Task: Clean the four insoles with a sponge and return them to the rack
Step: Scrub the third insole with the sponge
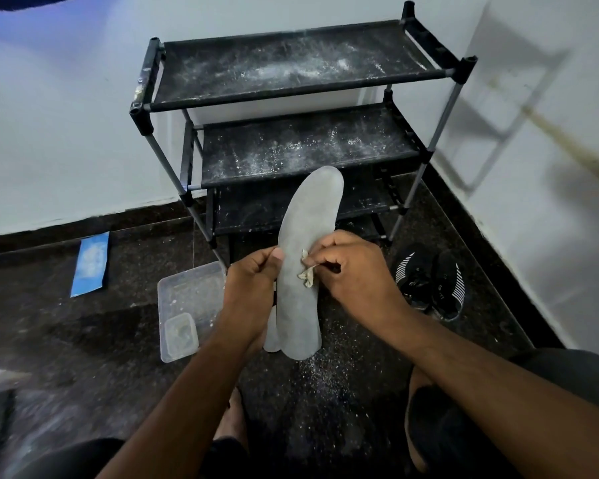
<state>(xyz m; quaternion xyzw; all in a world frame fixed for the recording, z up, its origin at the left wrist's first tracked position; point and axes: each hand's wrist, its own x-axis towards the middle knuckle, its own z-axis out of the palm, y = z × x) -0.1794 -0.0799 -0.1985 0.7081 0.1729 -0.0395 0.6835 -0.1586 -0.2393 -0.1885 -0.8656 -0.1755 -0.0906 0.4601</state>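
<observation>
A long grey insole (306, 236) stands upright in front of me, toe end up. My left hand (249, 288) grips its left edge, thumb on the front. Behind it the heel of a second insole (272, 337) shows, also held in that hand. My right hand (350, 271) pinches a small pale scrap of sponge (306, 274) and presses it on the insole's middle. The black rack (291, 84) stands beyond, its shelves dusted with white powder and bare of insoles.
A clear plastic tray (191, 292) with a small tub (180, 335) inside lies on the dark floor at the left. A blue packet (90, 264) lies further left. Black shoes (429, 281) sit to the right. White powder is scattered on the floor.
</observation>
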